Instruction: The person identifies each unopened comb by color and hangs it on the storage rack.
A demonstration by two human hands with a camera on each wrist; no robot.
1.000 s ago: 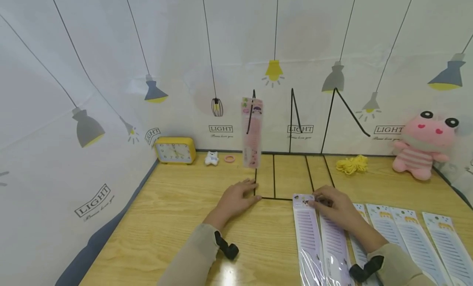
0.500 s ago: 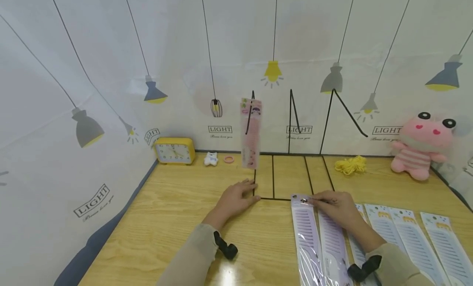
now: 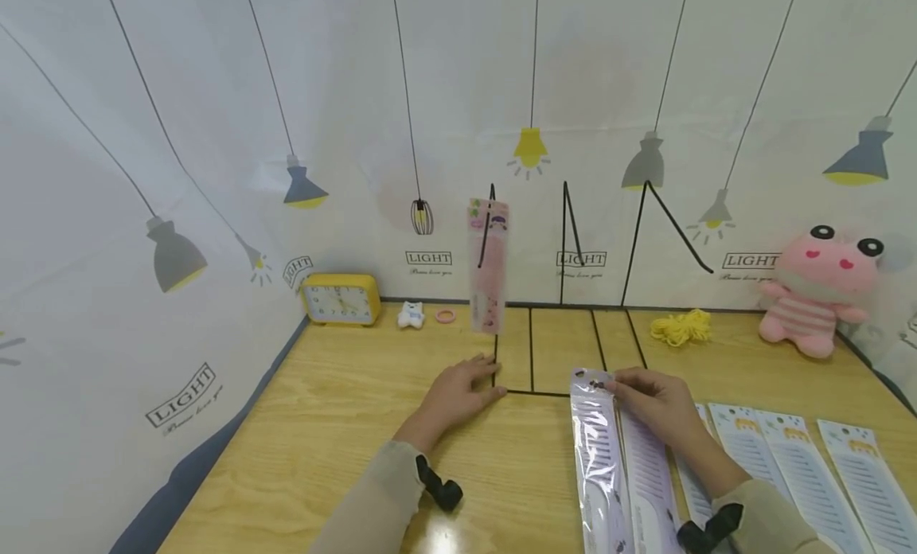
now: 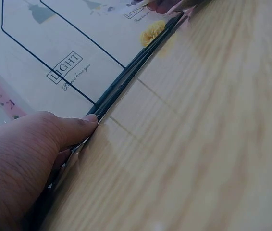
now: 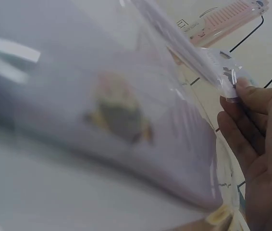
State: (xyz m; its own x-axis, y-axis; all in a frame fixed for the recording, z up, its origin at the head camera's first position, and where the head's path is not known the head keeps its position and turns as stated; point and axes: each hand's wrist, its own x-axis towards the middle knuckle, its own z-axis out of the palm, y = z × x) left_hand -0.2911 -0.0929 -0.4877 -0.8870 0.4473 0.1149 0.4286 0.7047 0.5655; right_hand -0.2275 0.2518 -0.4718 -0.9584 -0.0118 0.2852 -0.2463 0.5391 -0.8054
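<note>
**Purple comb packet lifted by its top**

The right hand (image 3: 655, 403) pinches the purple comb packet (image 3: 598, 458) at its hanging tab, raising that end off the tabletop (image 3: 322, 427). The left hand (image 3: 458, 391) lies flat, steadying the wire rack (image 3: 533, 347) where a pink packet (image 3: 489, 263) hangs.

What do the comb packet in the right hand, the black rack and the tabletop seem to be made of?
The comb packet looks like clear glossy plastic film over a lilac comb: it shows glare and wrinkles. The black rack seems thin metal wire, painted matt black. The tabletop shows pale wood grain with a sheen, likely laminate or varnished wood.
</note>
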